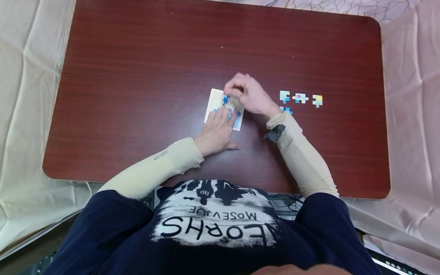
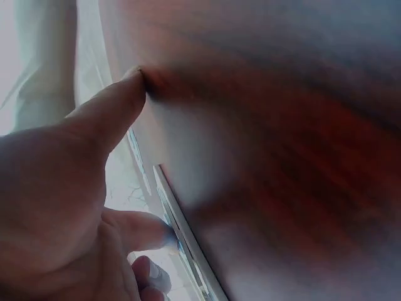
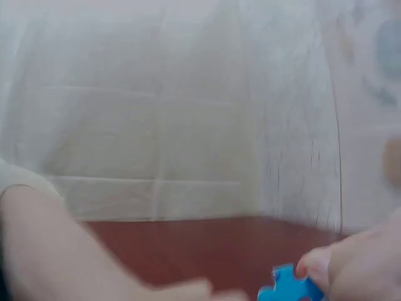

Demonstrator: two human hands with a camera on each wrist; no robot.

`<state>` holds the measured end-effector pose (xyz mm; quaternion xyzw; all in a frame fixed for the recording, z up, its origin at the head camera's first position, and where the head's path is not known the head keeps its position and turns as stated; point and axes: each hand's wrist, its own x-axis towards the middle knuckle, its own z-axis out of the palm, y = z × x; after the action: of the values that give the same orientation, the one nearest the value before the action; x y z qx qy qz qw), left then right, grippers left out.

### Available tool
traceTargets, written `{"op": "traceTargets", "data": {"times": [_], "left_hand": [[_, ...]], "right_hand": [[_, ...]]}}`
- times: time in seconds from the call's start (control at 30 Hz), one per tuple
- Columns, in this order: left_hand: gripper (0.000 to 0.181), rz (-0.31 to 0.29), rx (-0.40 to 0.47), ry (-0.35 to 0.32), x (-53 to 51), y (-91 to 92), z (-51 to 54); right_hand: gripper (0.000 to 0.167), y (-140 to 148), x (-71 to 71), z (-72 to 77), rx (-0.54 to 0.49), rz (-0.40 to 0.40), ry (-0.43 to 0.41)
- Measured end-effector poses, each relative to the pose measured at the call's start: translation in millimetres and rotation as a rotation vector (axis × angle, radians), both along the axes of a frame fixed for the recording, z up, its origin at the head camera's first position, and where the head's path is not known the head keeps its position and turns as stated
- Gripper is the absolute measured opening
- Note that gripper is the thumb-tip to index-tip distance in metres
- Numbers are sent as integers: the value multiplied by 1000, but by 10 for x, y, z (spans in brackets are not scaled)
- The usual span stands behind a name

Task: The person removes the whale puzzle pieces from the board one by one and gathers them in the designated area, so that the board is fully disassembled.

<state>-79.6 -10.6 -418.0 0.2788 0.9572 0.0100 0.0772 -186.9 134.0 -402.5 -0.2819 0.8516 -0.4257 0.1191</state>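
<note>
A small pale jigsaw tray [image 1: 209, 104] with blue pieces in it lies on the table in the head view. My left hand [image 1: 216, 131] rests across its near part with fingers extended, the thumb out on the tabletop. Seen from the left wrist, fingers of that hand [image 2: 56, 169] touch the tray's edge [image 2: 188, 235]. Over the tray's far side, my right hand [image 1: 252, 94] pinches a blue puzzle piece [image 1: 225, 99] between thumb and fingertips. The right wrist view shows this piece [image 3: 288, 287] with its knobbed outline; the fingers hide part of it.
To the right lie loose puzzle pieces: a blue-and-pale one [image 1: 284, 96], a pale one with a pink mark [image 1: 300, 98] and a yellowish one [image 1: 317, 100]. Another blue piece [image 1: 286, 110] is partly covered by the right sleeve. Pale curtains [image 1: 400, 95] flank the dark red table [image 1: 137, 76].
</note>
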Motion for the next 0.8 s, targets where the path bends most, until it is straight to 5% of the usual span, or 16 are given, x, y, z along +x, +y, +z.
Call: {"op": "traceTargets", "data": {"times": [0.17, 0.3, 0.4, 0.57, 0.8], "left_hand": [[113, -4, 13, -18, 3, 45, -28], [90, 18, 97, -69, -2, 53, -13], [77, 25, 127, -86, -28, 35, 32], [85, 36, 112, -104, -52, -23, 81], [85, 72, 111, -82, -25, -93, 71]], "right_hand": [[14, 81, 31, 338, -131, -145, 54], [20, 484, 196, 424, -141, -302, 64], [26, 924, 335, 442, -25, -421, 74], [38, 1532, 458, 471, 246, -531, -49], [40, 1783, 424, 325, 438, -578, -152]]}}
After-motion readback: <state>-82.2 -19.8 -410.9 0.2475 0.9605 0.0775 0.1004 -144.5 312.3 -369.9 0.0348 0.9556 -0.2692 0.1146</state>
